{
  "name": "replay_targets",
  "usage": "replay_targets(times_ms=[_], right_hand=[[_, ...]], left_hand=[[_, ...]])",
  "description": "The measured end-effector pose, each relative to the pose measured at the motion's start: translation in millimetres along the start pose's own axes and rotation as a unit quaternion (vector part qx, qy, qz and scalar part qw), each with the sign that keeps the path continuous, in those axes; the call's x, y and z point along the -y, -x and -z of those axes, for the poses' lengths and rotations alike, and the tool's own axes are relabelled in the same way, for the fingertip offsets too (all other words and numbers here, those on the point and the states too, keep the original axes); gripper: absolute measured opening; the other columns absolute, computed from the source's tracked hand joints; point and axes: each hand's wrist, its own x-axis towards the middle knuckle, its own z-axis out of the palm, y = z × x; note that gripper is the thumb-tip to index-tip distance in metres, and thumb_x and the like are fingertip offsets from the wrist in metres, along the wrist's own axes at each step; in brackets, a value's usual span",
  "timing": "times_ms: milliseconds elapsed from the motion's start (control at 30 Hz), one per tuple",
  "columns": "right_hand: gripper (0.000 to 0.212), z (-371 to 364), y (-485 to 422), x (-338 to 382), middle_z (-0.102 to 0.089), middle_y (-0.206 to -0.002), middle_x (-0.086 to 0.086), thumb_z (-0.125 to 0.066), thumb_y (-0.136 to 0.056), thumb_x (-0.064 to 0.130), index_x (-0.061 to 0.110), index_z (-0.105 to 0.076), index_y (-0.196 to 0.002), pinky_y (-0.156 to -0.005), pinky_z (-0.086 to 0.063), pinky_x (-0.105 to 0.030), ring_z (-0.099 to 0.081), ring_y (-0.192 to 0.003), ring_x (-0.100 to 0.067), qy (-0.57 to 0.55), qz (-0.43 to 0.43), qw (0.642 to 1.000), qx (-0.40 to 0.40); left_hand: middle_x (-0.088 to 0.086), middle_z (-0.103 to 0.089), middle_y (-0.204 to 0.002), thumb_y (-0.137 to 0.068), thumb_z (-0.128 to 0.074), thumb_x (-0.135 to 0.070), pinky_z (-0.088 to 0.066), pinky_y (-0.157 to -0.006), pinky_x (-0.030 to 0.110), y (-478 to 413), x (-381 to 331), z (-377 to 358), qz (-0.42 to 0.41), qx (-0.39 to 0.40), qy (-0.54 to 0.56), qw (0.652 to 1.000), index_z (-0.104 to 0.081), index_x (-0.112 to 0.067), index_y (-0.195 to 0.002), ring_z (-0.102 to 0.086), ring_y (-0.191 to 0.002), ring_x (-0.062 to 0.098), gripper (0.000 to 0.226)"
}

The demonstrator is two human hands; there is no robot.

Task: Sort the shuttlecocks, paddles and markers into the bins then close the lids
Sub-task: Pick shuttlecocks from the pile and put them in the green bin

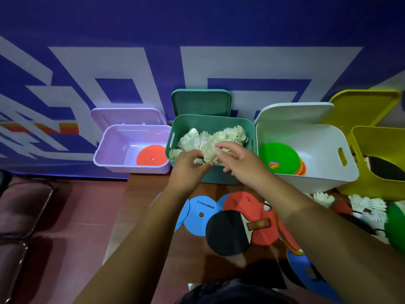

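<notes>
Holding both hands over the near rim of the teal bin (217,177), we seem to be feeding it. Our left hand (186,167) pinches a shuttlecock (207,151) at its cork end, likely to spare the feathers. Our right hand (241,165) has its fingers spread and loose, brushing those feathers and gripping nothing. The pile of shuttlecocks (232,133) already rises near the rim, so room inside is tight. The teal lid (200,103) leans on the far wall, out of our way. The lilac bin (103,150) on the left holds an orange marker (151,157). The white bin (306,181) on the right holds green markers (278,156). Near us on the table (140,205), a paddle (228,232) overlaps a blue marker (201,213), and loose shuttlecocks (366,204) wait far right.
</notes>
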Motion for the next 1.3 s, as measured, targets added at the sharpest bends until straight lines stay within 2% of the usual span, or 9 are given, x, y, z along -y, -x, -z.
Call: replay_targets(times_ms=[100,233,367,467,600,733,833,1033,1300], right_hand=[[0.042,-10.5,-4.9,1.4,-0.074,-0.101,0.017,-0.070,-0.086,0.062,0.057,-0.059,-0.126,-0.094,-0.058,-0.040,-0.074,-0.088,-0.008,0.017,0.014,1.000,-0.021],[0.051,-10.9,-10.7,8.0,-0.066,-0.113,0.015,-0.077,-0.088,0.050,0.057,-0.054,-0.132,-0.084,-0.056,-0.030,-0.067,-0.075,-0.005,0.085,0.047,0.994,-0.053],[0.020,-14.8,-18.4,5.6,-0.066,-0.105,0.015,-0.075,-0.093,0.039,0.040,-0.069,-0.112,-0.076,-0.055,-0.030,-0.066,-0.074,-0.003,0.141,0.093,0.983,-0.073],[0.006,-13.5,-26.4,-1.5,-0.066,-0.103,0.011,-0.073,-0.095,0.035,0.031,-0.075,-0.099,-0.075,-0.054,-0.029,-0.066,-0.076,-0.001,0.151,0.086,0.977,-0.123],[0.010,5.2,-34.1,-13.8,-0.065,-0.107,0.008,-0.071,-0.096,0.031,0.028,-0.076,-0.103,-0.080,-0.053,-0.031,-0.067,-0.083,-0.013,0.180,0.058,0.963,-0.190],[0.020,21.5,-38.2,-36.1,-0.060,-0.111,-0.001,-0.070,-0.094,0.034,0.029,-0.075,-0.112,-0.090,-0.052,-0.038,-0.064,-0.098,-0.024,0.280,-0.029,0.950,-0.138],[0.028,22.7,-32.8,-45.3,-0.057,-0.114,-0.002,-0.068,-0.095,0.030,0.026,-0.074,-0.122,-0.091,-0.052,-0.039,-0.063,-0.101,-0.026,0.281,-0.059,0.949,-0.131],[0.015,21.4,-24.8,-58.6,-0.054,-0.104,0.004,-0.065,-0.097,0.023,0.023,-0.076,-0.107,-0.075,-0.035,-0.027,-0.056,-0.088,-0.017,0.257,-0.046,0.955,-0.141],[0.016,33.0,4.7,-79.1,-0.065,-0.107,0.004,-0.060,-0.100,0.021,0.022,-0.077,-0.100,-0.086,-0.049,-0.031,-0.064,-0.093,-0.016,0.192,-0.009,0.964,-0.184]], left_hand=[[0.007,-0.055,-0.086,-0.083,-0.076,-0.060,-0.035,-0.059,0.025,-11.2,7.1,0.4,-0.010,0.011,-0.013,1.000,-0.057,-0.032,-0.075,-0.050,-0.070,0.014,0.035],[0.002,-0.051,-0.098,-0.085,-0.082,-0.047,-0.035,-0.063,0.007,-16.2,6.6,7.2,-0.027,0.020,-0.029,0.999,-0.059,-0.032,-0.084,-0.052,-0.077,-0.005,0.028],[0.004,-0.053,-0.107,-0.083,-0.086,-0.044,-0.036,-0.071,0.004,-26.3,9.9,11.2,-0.053,0.034,-0.049,0.997,-0.064,-0.033,-0.093,-0.054,-0.080,-0.005,0.027],[-0.001,-0.052,-0.115,-0.083,-0.087,-0.045,-0.047,-0.082,0.014,-33.1,11.9,17.0,-0.066,0.042,-0.053,0.996,-0.073,-0.029,-0.109,-0.060,-0.087,0.000,0.034],[0.004,-0.054,-0.126,-0.095,-0.071,-0.044,-0.050,-0.100,0.035,-45.6,28.0,26.8,-0.058,0.041,-0.181,0.981,-0.073,-0.029,-0.123,-0.059,-0.110,0.023,0.031],[0.010,-0.055,-0.132,-0.097,-0.065,-0.038,-0.043,-0.105,0.039,-51.4,37.7,28.9,-0.028,0.070,-0.236,0.969,-0.075,-0.029,-0.120,-0.050,-0.123,0.033,0.027],[0.012,-0.055,-0.131,-0.098,-0.064,-0.031,-0.048,-0.102,0.039,-53.4,39.8,26.8,-0.017,0.059,-0.221,0.973,-0.076,-0.022,-0.118,-0.054,-0.120,0.033,0.025],[0.015,-0.055,-0.121,-0.098,-0.061,-0.024,-0.048,-0.095,0.040,-50.4,40.6,21.5,-0.002,0.012,-0.236,0.972,-0.074,-0.017,-0.105,-0.052,-0.113,0.037,0.016],[0.001,-0.055,-0.103,-0.097,-0.060,-0.025,-0.047,-0.075,0.035,-26.5,18.5,-5.8,-0.032,-0.008,-0.153,0.988,-0.062,-0.021,-0.091,-0.057,-0.083,0.020,0.007]])
